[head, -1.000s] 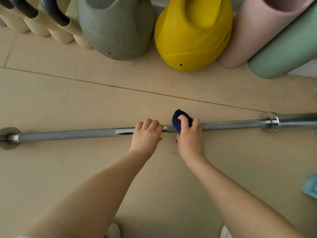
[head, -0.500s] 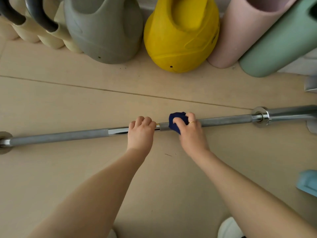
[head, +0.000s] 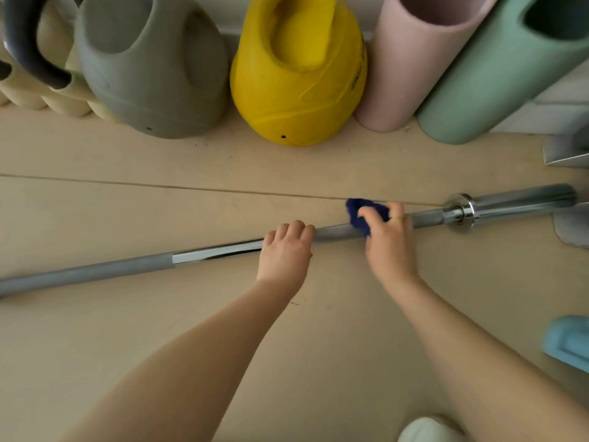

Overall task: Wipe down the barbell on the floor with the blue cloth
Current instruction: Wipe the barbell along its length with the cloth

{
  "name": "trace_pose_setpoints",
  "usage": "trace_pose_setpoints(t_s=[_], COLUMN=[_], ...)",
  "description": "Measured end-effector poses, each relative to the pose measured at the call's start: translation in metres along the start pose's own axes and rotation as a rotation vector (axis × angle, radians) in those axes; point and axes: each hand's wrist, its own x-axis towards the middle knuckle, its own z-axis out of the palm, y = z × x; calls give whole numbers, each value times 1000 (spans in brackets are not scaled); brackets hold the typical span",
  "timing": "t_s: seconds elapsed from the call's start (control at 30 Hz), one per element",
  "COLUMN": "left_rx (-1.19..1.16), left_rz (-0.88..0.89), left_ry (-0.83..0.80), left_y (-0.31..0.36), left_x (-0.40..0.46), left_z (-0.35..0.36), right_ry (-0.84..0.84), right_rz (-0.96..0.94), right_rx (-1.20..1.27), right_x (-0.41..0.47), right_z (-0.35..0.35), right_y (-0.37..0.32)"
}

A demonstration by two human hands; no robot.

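From the head camera, looking down, the barbell (head: pixel 220 252) lies on the pale floor (head: pixel 159 330), running from the lower left edge up to its chrome collar and sleeve at the right. The left hand (head: pixel 285 253) rests on top of the shaft near its middle, fingers curled over the bar and lying close together. Just to its right, apart from it, the right hand (head: pixel 389 242) holds the blue cloth (head: pixel 361 215) bunched against the shaft, its fingers curled over the cloth and pressing it onto the bar; a thin ring shows on one finger. The cloth sits between the left hand and the collar, nearer the hand that holds it. Beyond the bar, along the wall, stand a grey kettlebell (head: pixel 149 68), a yellow kettlebell (head: pixel 296 74), a pink roll (head: pixel 411 59) and a green roll (head: pixel 497 68). A light blue object (head: pixel 567 342) lies at the right edge, blurred.
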Motion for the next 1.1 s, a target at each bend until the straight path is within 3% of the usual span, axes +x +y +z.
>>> trace_pose_setpoints(t_s=[0.13,0.37,0.53,0.6,0.8,0.93,1.0,1.1], left_rx=[137,48,37,38,151,188,183,161], left_rz=[29,-104,-120,-133,-109,-72,-69,-74], left_ry=[40,104,87,83,73,92,110,114], left_y=[2,18,13,13,12,6,7,7], left_x=[8,10,18,22,29,31,31,31], left_z=[5,9,7,6,9,7,6,8], right_ry=[106,-37,143,166,18,141,170,96], right_rz=[198,-62,196,219,-116,171,238,-28], right_rx=[21,36,-25,2,50,1,24,48], right_x=[8,6,33,38,27,45,45,31], right_z=[-6,-3,-28,-27,-13,-23,-21,-11], right_y=[29,21,81,77,37,76,64,31])
